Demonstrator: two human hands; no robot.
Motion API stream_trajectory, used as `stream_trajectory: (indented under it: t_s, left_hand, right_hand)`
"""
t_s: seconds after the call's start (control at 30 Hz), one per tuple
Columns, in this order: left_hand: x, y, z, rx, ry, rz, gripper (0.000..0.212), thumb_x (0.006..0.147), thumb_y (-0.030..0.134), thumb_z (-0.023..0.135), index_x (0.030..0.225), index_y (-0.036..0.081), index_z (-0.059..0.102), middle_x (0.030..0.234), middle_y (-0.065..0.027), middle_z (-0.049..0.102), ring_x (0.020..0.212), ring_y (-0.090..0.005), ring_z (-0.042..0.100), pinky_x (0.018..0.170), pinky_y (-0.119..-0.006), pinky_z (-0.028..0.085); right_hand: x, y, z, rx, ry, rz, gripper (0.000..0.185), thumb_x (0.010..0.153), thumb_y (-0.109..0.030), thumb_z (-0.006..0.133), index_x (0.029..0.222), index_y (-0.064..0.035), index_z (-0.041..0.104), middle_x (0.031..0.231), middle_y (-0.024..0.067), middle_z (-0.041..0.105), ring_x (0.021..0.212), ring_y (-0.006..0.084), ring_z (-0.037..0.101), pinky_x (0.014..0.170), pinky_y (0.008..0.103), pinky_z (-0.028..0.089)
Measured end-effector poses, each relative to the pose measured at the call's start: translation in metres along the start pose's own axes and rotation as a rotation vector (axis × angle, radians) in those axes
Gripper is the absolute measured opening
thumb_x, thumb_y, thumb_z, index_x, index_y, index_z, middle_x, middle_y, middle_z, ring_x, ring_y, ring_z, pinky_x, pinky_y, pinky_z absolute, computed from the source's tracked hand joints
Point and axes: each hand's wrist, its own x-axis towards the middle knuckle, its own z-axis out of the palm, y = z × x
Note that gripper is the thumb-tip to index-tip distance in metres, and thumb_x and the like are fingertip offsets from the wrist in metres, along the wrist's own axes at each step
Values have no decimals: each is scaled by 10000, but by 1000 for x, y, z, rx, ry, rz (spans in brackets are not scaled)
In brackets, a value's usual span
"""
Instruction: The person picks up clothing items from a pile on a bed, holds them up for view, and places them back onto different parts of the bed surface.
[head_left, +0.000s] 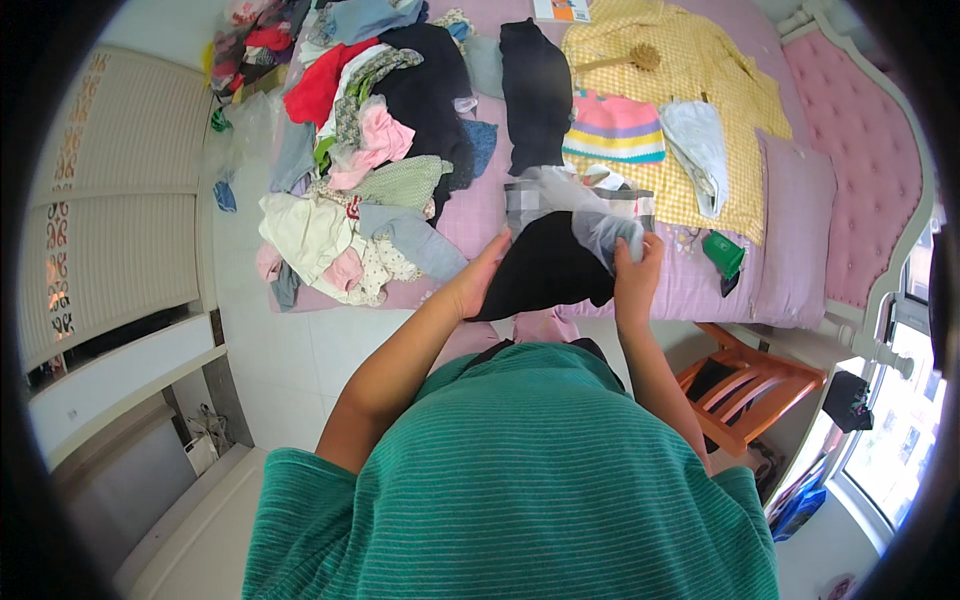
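Observation:
A black garment (551, 266) with sheer white tulle (559, 191) hangs between my hands over the bed's front edge. My left hand (480, 281) grips its left side, the fingers partly hidden by the cloth. At the other side, my right hand (637, 274) pinches a gathered bunch of the tulle. Just beyond, a checked black-and-white cloth (523, 201) lies partly covered by the tulle. Farther back are a folded black garment (535, 97), a striped knit piece (615, 129) and pale blue trousers (699, 146).
A heap of mixed clothes (375, 172) spreads over the bed's left half. On the yellow gingham garment (742, 150) lies a wooden brush (643, 58). A small green bin-shaped item (724, 253) is near the pillow (799, 225). An orange wooden chair (750, 390) stands at right.

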Motion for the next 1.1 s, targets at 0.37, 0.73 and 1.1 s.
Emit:
stream_trajectory:
  t_s: [0.37,0.73,1.1]
  left_hand:
    - [29,38,-19,1021,203,361,396,779,171,611,1115,-14,516,965,-74,592,885,-156,558,786,-271,439]
    - [-30,68,-158,1381,1316,425,653,773,226,505,1351,106,225,865,-209,613,770,-371,591,685,-447,466]
    - [-96,136,-208,1374,1337,654,302,788,263,522,975,27,548,852,-172,605,781,-297,576,723,-377,442]
  right_hand:
    - [17,40,-12,698,-7,337,460,828,-71,513,1260,-8,370,1095,100,537,967,177,532,850,288,421]
    - [-11,158,-41,25,19,871,618,788,-383,523,1318,-179,279,1246,78,403,1069,239,456,742,422,403]
    - [-10,101,42,-206,-740,256,381,848,-264,538,1160,-47,504,922,32,590,812,108,549,673,242,433]
